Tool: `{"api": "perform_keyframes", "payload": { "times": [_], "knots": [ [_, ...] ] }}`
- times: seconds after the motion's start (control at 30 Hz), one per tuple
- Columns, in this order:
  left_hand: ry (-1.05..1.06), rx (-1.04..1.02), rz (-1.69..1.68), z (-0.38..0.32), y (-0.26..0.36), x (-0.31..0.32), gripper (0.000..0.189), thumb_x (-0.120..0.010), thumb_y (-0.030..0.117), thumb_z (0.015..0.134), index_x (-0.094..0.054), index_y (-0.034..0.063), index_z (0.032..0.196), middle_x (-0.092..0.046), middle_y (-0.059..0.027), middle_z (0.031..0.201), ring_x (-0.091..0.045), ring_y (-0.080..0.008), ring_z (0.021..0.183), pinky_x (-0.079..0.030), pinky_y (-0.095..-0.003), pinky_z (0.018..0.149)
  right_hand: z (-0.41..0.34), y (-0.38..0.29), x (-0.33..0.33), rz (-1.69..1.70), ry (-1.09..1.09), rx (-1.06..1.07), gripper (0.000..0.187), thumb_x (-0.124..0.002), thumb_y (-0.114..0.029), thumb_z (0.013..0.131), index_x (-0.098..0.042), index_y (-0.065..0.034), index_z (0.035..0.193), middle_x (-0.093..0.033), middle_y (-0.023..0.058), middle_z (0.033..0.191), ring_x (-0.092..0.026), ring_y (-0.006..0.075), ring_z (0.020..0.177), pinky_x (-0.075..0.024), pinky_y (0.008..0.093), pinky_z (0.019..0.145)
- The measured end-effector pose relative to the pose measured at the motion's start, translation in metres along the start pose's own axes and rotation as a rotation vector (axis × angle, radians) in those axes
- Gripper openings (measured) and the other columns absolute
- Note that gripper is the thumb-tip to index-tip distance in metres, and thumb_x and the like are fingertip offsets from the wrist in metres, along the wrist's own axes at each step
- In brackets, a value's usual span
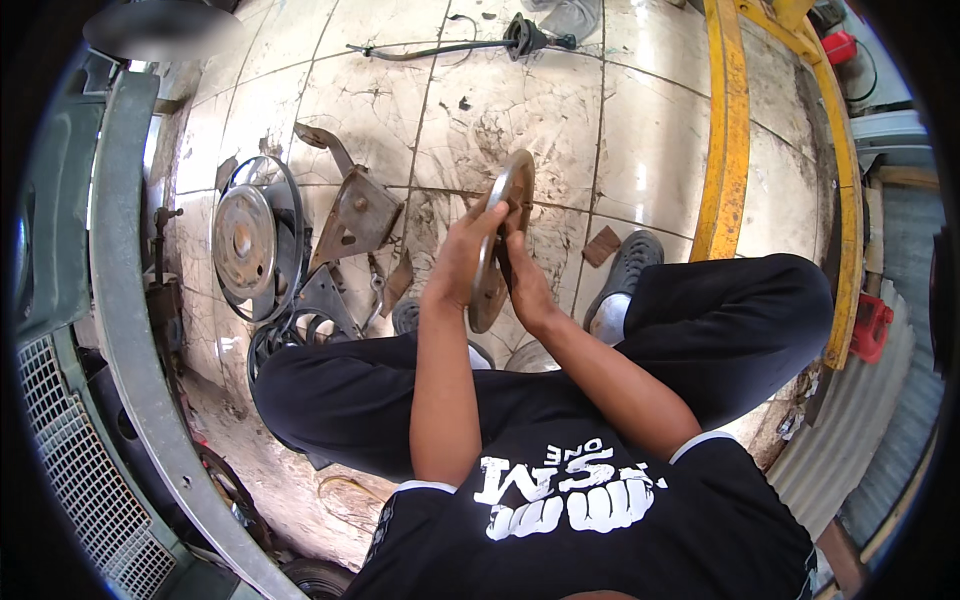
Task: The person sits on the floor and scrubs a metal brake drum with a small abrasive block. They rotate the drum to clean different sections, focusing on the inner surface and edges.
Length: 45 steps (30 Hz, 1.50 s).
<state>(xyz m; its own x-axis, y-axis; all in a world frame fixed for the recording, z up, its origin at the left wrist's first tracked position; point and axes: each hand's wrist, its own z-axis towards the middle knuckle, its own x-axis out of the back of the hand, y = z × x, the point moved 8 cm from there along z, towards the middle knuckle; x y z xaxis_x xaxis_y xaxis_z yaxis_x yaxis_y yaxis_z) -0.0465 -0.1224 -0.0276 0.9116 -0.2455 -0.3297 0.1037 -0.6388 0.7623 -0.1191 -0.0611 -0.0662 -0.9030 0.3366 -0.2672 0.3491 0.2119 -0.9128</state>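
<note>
A round, worn metal disc [491,289] with a raised rim is held nearly edge-on above the floor between my hands. My left hand [455,262] grips it from the left, thumb over the rim. On the opposite face, my right hand [531,289] presses with its fingers toward the centre. A small brown piece [515,214] shows near those fingertips; whether it is loose or part of the disc is unclear. The disc hides some of the fingers. Beyond my right shoe lies a brown abrasive-looking scrap [601,246].
At left are a rusty round pulley-like part [244,241], a pedal bracket [360,214] and a curved grey metal panel [124,225]. A long rod with a rubber boot [525,39] lies ahead on tiles. Right stand a yellow steel frame [726,135] and a red container [870,328].
</note>
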Motion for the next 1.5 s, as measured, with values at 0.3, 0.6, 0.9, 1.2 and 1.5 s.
{"api": "perform_keyframes", "payload": {
  "times": [0.3,0.6,0.9,1.2,1.5],
  "knots": [
    [0.117,-0.02,-0.119,0.015,-0.02,0.031,0.046,-0.062,0.035,0.099,-0.068,-0.0039,0.124,-0.07,-0.0089,0.107,-0.066,-0.0173,0.09,-0.052,-0.0309,0.08,-0.019,0.021,-0.019,-0.062,-0.329,0.127,0.096,-0.019,-0.075,0.104,-0.011,-0.0036,0.168,-0.015,0.018,0.173,-0.018,0.0303,0.159,-0.0182,0.0397,0.127],
    [0.082,-0.054,-0.362,0.008,-0.016,0.051,0.048,-0.053,0.039,0.104,-0.062,0.0,0.131,-0.07,-0.0119,0.111,-0.07,-0.0236,0.092,-0.058,-0.0381,0.087,-0.03,-0.003,-0.028,-0.299,-0.427,0.315,0.071,-0.027,-0.048,0.111,-0.024,0.0002,0.163,-0.023,0.0272,0.169,-0.016,0.0442,0.158,-0.0183,0.0454,0.128],
    [0.045,-0.059,-0.437,0.006,-0.017,0.059,0.052,-0.05,0.04,0.104,-0.056,0.0032,0.14,-0.067,-0.0172,0.124,-0.068,-0.0318,0.109,-0.056,-0.0493,0.096,-0.001,0.01,-0.029,-0.573,-0.568,0.14,0.08,-0.039,-0.061,0.106,-0.04,0.0035,0.153,-0.029,0.0318,0.162,-0.031,0.0473,0.15,-0.03,0.0501,0.122],
    [0.148,-0.087,-0.387,-0.005,-0.014,0.051,0.055,-0.053,0.04,0.103,-0.055,0.0,0.141,-0.066,-0.0201,0.131,-0.066,-0.0337,0.118,-0.052,-0.0483,0.106,0.008,0.013,-0.034,-0.675,-0.565,0.074,0.108,-0.039,-0.077,0.098,-0.015,0.0053,0.163,-0.011,0.0345,0.168,-0.014,0.0452,0.158,-0.02,0.0458,0.129],
    [0.21,-0.11,-0.383,0.0,-0.017,0.061,0.051,-0.054,0.041,0.103,-0.058,0.0009,0.134,-0.068,-0.0169,0.117,-0.068,-0.0309,0.106,-0.058,-0.049,0.094,0.03,0.013,-0.039,-0.618,-0.577,0.098,0.102,-0.043,-0.073,0.099,-0.026,0.0078,0.159,-0.022,0.0359,0.165,-0.018,0.0472,0.156,-0.022,0.0476,0.128]
  ]
}}
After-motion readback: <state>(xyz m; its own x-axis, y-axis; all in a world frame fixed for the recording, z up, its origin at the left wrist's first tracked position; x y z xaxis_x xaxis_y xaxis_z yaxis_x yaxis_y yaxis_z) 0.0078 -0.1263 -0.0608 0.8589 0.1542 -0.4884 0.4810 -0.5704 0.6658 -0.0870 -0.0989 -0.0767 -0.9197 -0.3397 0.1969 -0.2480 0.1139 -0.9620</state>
